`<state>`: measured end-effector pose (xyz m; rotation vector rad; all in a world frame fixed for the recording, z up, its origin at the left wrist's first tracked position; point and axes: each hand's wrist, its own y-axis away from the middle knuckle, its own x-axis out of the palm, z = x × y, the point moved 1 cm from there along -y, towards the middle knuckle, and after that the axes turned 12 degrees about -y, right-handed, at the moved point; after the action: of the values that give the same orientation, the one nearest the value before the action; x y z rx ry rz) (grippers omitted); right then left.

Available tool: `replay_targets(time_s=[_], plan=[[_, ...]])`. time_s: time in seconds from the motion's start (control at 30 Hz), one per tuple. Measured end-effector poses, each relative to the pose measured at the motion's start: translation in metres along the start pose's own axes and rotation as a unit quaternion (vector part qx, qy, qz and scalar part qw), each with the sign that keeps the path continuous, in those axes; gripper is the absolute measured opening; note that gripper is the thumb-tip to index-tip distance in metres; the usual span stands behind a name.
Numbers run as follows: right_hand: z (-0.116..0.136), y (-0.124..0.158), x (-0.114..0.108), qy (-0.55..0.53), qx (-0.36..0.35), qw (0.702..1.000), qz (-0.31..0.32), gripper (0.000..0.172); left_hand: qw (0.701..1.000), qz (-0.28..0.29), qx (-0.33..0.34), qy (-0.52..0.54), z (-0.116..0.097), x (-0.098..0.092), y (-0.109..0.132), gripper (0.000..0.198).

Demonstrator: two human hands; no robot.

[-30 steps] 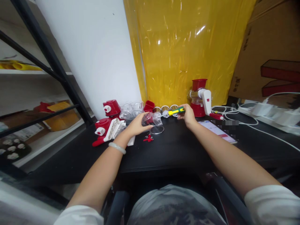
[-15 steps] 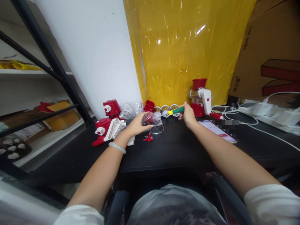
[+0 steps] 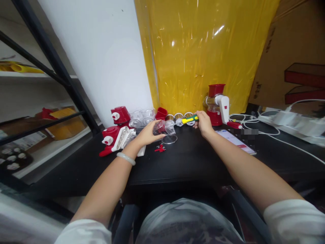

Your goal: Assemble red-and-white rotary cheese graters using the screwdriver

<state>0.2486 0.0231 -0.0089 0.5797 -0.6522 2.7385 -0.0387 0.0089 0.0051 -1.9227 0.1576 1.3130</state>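
The clear housing point(image 3: 166, 127), at the back middle of the desk point(image 3: 193, 162), is clasped between thumb and fingers of the left hand point(image 3: 149, 133); its inside is too small to make out. The right hand point(image 3: 204, 123) grips the screwdriver point(image 3: 190, 119), its shaft reaching the housing. Just nearer lie a clear ring point(image 3: 175, 140) and red pieces point(image 3: 160, 148). Behind are clear cups point(image 3: 148, 119), a red hopper point(image 3: 161, 113) and drums point(image 3: 178, 119), contents unclear. Since half a second ago, the screwdriver's handle has turned, showing more yellow.

Only illegible lettering, blurred or too small, on the cardboard box point(image 3: 291, 51) and phone screen point(image 3: 234, 139)
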Motion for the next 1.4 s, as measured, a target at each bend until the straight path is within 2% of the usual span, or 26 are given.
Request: replay_targets(time_s=[0.13, 0.23, 0.47, 0.87, 1.4], plan=[[-0.0035, -0.001, -0.0018, 0.037, -0.012, 0.999, 0.005, 0.042, 1.0, -0.001, 0.004, -0.003, 0.0003, 0.0001, -0.0005, 0.075], [-0.0058, -0.0024, -0.0036, 0.059, -0.013, 0.998, -0.005, 0.045, 1.0, 0.0, -0.002, 0.003, 0.0, -0.0006, -0.0006, 0.075], [-0.0081, -0.0054, -0.0055, 0.053, -0.014, 0.998, -0.023, 0.042, 0.999, 0.003, -0.01, 0.043, -0.0012, -0.0026, -0.0009, 0.083], [-0.0052, -0.0057, -0.007, 0.032, -0.023, 0.999, -0.034, 0.04, 0.999, -0.025, -0.013, 0.045, -0.0033, -0.0058, -0.0013, 0.087], [-0.0042, 0.0001, -0.003, 0.049, -0.05, 0.997, -0.029, 0.038, 0.998, -0.052, -0.002, 0.044, -0.0062, -0.0056, -0.0007, 0.084]])
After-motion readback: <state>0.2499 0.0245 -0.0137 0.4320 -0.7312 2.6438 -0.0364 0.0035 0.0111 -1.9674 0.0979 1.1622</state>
